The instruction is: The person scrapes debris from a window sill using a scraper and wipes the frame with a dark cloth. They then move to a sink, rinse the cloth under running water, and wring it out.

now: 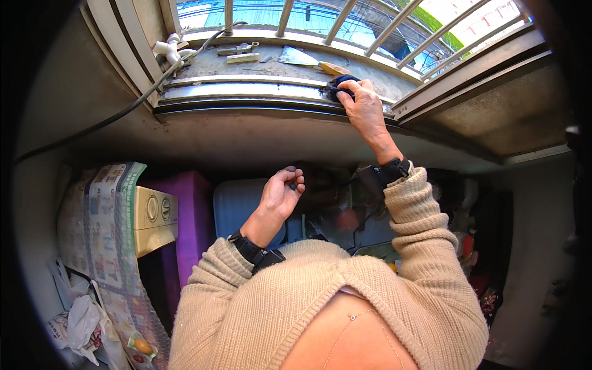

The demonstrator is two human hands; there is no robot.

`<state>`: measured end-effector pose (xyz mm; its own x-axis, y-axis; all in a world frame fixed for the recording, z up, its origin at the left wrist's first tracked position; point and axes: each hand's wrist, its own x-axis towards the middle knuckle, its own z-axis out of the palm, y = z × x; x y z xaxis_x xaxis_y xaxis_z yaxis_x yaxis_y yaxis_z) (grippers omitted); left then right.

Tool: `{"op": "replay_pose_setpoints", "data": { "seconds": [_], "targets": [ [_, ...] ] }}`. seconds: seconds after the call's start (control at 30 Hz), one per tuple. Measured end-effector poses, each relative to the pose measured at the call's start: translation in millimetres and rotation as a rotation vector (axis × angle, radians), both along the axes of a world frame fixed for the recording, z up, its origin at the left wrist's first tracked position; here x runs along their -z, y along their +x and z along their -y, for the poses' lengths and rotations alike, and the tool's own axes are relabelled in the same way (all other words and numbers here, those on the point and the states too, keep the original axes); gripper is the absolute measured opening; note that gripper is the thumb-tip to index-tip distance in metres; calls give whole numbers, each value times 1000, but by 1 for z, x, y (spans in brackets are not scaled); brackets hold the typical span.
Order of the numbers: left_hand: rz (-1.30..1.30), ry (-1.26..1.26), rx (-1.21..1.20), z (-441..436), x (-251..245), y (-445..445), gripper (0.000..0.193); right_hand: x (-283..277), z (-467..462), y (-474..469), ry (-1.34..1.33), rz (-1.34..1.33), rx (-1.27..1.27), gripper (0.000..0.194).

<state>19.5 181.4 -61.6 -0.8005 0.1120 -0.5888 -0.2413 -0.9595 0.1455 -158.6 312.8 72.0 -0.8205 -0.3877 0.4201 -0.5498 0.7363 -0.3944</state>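
Observation:
My right hand [365, 104] grips a bunched dark navy cloth [340, 88] and presses it on the metal window track [245, 90], towards the right end of the sill. Just beyond the cloth lies a putty knife [298, 56] with a wide metal blade and a wooden handle. My left hand [283, 192] hangs below the sill, away from the track, with its fingers curled inward. Something dark shows between those fingers; whether it is a small object or shadow is unclear.
Metal bars [340, 22] stand beyond the sill. A white plastic tap fitting [171, 48] and a dark cable [115, 115] are at the left. Small blocks [243, 58] lie on the ledge. Below left stands a cream appliance with two knobs [156, 208], under a printed cover [104, 208].

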Motion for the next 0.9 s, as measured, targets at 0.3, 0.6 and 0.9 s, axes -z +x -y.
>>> {"op": "replay_pose_setpoints", "data": {
  "seconds": [0.3,0.6,0.9],
  "targets": [
    [13,10,-35,11,4,2,14,-2,68,11,0,3,-167,20],
    [38,-8,-86,22,6,8,14,-2,121,10,123,-3,-185,24],
    [2,32,-80,20,5,9,15,-7,118,-4,405,1,-171,41]
  ]
}}
